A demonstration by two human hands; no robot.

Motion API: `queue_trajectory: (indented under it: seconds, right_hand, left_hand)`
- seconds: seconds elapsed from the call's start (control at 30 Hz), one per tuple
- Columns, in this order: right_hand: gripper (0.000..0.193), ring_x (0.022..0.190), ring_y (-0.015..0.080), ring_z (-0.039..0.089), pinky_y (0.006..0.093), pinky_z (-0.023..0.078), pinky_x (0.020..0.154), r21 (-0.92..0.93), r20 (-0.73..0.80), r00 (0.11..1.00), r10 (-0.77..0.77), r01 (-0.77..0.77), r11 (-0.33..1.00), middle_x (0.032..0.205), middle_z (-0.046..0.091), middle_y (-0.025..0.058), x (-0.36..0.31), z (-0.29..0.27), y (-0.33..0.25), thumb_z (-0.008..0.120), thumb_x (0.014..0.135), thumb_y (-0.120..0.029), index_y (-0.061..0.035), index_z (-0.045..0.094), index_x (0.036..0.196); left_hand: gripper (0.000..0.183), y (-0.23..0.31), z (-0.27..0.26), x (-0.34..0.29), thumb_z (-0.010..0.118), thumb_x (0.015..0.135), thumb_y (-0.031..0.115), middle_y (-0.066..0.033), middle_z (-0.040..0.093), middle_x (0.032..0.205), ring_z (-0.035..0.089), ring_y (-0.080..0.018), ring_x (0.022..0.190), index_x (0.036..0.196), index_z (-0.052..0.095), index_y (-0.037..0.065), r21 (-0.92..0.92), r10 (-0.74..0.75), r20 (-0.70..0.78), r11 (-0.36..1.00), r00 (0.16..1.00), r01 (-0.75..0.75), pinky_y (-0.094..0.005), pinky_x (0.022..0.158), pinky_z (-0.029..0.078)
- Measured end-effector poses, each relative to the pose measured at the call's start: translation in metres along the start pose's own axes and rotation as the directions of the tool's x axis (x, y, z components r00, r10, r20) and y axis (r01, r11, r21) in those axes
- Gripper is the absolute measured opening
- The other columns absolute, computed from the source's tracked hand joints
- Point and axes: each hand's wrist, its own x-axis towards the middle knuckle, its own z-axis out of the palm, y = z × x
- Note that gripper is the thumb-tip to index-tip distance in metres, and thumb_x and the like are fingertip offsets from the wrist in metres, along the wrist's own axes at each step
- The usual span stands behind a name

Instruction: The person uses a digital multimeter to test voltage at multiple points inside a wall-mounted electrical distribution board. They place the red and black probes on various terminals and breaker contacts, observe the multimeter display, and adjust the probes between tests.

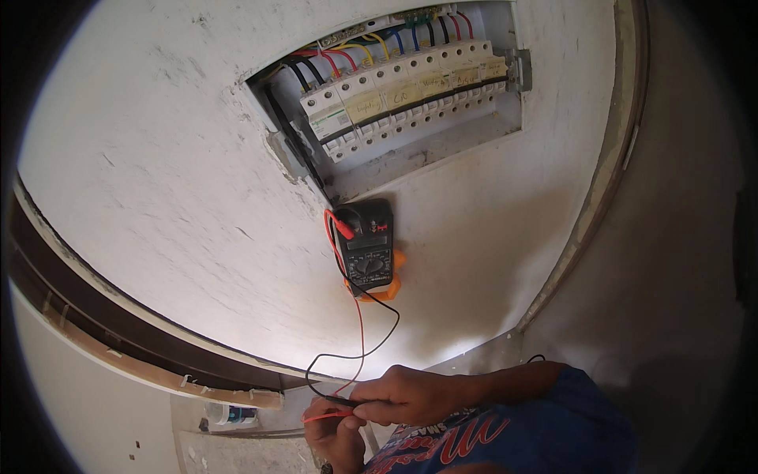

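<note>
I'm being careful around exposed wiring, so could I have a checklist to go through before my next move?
1. Hands apart from the breakers: ok; left hand and right hand are lower in view than the multimeter.
2. Probes in hand: ok; red probe and black probe are there.
3. Gloves on: not ok; both hands are bare.
4. Leads uncrossed: not ok; red lead and black lead cross.
5. Display readable: cannot tell; too small.
6. Breakers switched off: cannot tell.

Wall (189,182) brightest low down, soft shadow rightward, bowed edges, dark rim, far right perhaps underexposed
</note>
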Motion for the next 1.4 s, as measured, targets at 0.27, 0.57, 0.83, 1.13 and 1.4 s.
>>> queue_trajectory:
  seconds: [0.27,0.57,0.83,1.13,1.4]
  right_hand:
    - [0.023,0.080,0.0244,0.065,0.0364,0.051,0.069,-0.436,0.164,0.986,-0.022,0.092,0.895,0.092,0.069,0.0108,0.002,-0.026,-0.020,0.065,0.101,-0.023,-0.0054,0.071,0.114]
    - [0.015,0.092,0.0198,0.057,0.0319,0.049,0.071,-0.954,0.056,0.953,-0.298,0.139,0.266,0.095,0.061,0.0046,-0.056,-0.061,-0.070,0.071,0.094,-0.018,-0.0146,0.076,0.108]
    - [0.027,0.093,0.0255,0.060,0.0355,0.054,0.070,-0.964,0.065,0.578,-0.813,-0.175,-0.201,0.104,0.057,0.0069,-0.097,-0.085,-0.063,0.070,0.097,-0.016,-0.0159,0.068,0.124]
    - [0.026,0.097,0.0295,0.065,0.0407,0.058,0.077,-0.980,-0.032,0.051,-0.998,-0.199,0.022,0.113,0.059,0.0210,-0.100,-0.144,-0.071,0.055,0.103,-0.007,0.0020,0.056,0.128]
    - [0.025,0.098,0.0306,0.067,0.0440,0.058,0.082,-0.986,-0.099,0.143,-0.985,0.117,0.117,0.108,0.066,0.0201,-0.040,-0.164,-0.064,0.058,0.101,-0.008,0.0017,0.059,0.124]
  left_hand:
    - [0.024,0.031,-0.004,0.015,0.067,0.099,0.020,-0.0158,0.068,0.097,0.067,-0.0214,0.078,0.108,0.062,-0.002,-0.256,-0.149,0.213,0.945,0.966,0.203,-0.0336,0.068,0.057]
    - [0.030,0.083,-0.076,0.037,0.077,0.094,0.018,-0.0141,0.070,0.076,0.069,-0.0196,0.059,0.112,0.061,0.001,-0.009,-0.222,0.093,0.975,0.971,0.224,-0.0295,0.052,0.053]
    - [0.021,0.122,-0.082,0.075,0.052,0.109,0.014,-0.0096,0.063,0.082,0.050,-0.0112,0.059,0.123,0.058,0.001,-0.262,0.203,0.084,0.949,0.976,-0.175,-0.0263,0.056,0.041]
    - [0.043,0.165,-0.047,0.138,0.068,0.101,0.014,-0.0145,0.070,0.108,0.060,-0.0134,0.077,0.139,0.058,-0.003,-0.004,0.510,0.013,0.860,0.860,-0.510,-0.0247,0.064,0.047]
    - [0.023,0.193,0.020,0.190,0.082,0.089,0.014,-0.0135,0.076,0.106,0.069,-0.0168,0.086,0.110,0.076,0.010,0.682,0.784,0.432,0.040,0.446,-0.731,-0.0329,0.078,0.058]
